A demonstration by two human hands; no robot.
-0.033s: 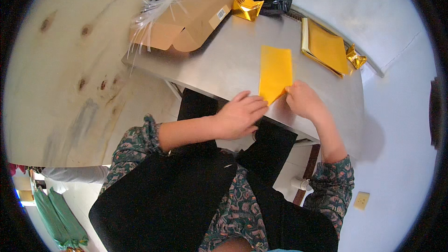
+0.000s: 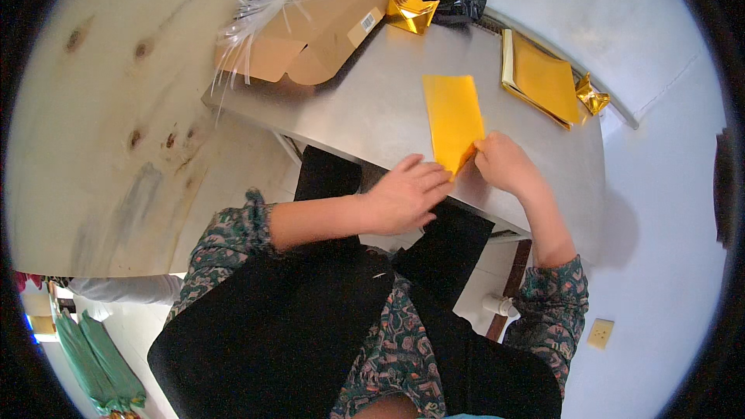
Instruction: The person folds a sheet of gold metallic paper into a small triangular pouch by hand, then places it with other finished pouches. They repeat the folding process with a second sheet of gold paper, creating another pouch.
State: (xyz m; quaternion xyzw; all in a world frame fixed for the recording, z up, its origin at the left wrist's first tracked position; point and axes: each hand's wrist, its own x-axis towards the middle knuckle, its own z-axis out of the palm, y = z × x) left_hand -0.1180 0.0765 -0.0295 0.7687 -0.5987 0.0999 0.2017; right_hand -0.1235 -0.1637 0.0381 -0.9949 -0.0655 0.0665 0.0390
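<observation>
Sheet, gold paper, just right of centre and a little above it in the frame, its lower end near the table's near edge. Lower corner turned up on the right.

Right hand: thumb and finger pinching the sheet's lower right edge, other fingers curled.

Left hand: back up, slightly blurred, fingers extended, tips at the sheet's lower left corner. Cannot tell whether they pinch or only touch.

Table: grey, metallic sheen, under the sheet.

Upper right: stack of gold paper; small folded piece just beside its right end.

Top centre: folded gold bundle, black plastic just beside it.

Upper left: brown box, pale strips lying across its left part.
</observation>
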